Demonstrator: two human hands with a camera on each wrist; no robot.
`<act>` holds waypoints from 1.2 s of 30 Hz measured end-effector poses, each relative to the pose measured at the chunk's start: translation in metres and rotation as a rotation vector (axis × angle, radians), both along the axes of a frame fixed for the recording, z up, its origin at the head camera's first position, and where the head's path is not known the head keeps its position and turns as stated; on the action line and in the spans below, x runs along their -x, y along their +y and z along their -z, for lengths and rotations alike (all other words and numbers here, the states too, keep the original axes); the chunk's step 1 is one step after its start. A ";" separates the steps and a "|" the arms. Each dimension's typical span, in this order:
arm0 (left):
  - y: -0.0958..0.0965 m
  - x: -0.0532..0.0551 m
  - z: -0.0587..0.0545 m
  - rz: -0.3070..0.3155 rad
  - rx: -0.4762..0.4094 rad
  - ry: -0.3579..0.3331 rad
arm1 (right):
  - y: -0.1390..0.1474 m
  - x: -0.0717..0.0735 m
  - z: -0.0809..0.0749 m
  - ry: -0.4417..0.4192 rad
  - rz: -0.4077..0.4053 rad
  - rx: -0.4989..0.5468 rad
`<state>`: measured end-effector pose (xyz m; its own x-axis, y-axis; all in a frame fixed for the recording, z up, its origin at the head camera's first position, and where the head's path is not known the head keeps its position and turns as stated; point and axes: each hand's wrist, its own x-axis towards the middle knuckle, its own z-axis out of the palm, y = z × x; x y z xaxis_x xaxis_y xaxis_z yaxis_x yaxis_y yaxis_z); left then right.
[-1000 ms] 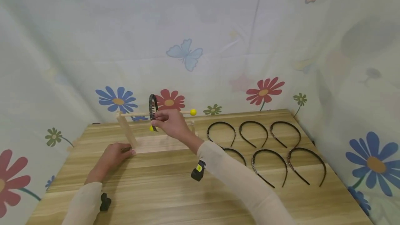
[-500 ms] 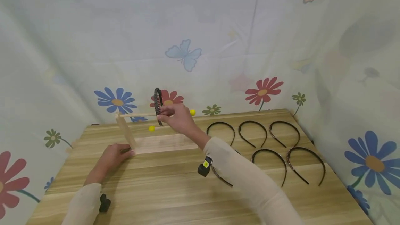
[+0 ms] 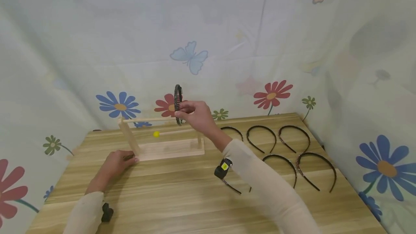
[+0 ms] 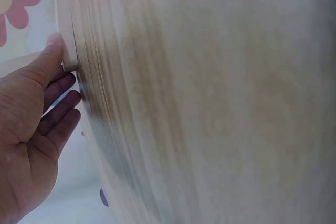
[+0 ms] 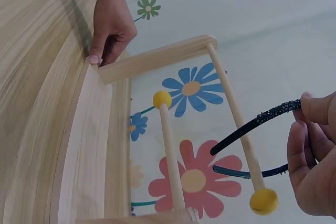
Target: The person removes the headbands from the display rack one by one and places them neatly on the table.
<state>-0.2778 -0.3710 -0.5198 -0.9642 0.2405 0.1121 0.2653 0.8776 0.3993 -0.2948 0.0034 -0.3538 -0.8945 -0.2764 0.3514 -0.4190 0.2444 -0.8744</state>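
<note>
My right hand (image 3: pixel 199 116) pinches a black headband (image 3: pixel 177 98) with comb teeth and a sparkly outer side, held on edge above a wooden rack (image 3: pixel 170 149). In the right wrist view, the headband's two arms straddle the rack's upper rod (image 5: pixel 231 98), one in front and one behind, near the yellow ball (image 5: pixel 263 201) at its end. From the head view, that ball is hidden behind the hand. My left hand (image 3: pixel 114 164) grips the left end of the rack's base between thumb and fingers. A second yellow ball (image 3: pixel 156 134) tips the lower rod (image 5: pixel 171 156).
On the right of the wooden table (image 3: pixel 162 198) lie several black headbands (image 3: pixel 294 127) in two rows, partly covered by my right sleeve (image 3: pixel 269 187). A flower-printed cloth (image 3: pixel 224 17) hangs behind the table and along its sides.
My right hand has moved right and slightly up with the headband, along the upper rod toward its ball end. My left hand stays on the base.
</note>
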 end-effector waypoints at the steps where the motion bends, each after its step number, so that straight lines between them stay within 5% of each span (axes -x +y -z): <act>1: 0.000 0.000 0.000 0.000 0.000 -0.002 | 0.003 0.000 0.000 -0.003 0.007 -0.003; 13: 0.002 -0.003 -0.003 -0.001 -0.002 0.004 | 0.031 -0.003 0.007 0.045 0.063 -0.081; 36: 0.000 -0.002 0.000 -0.002 -0.009 -0.007 | 0.065 -0.022 0.010 -0.001 0.044 -0.015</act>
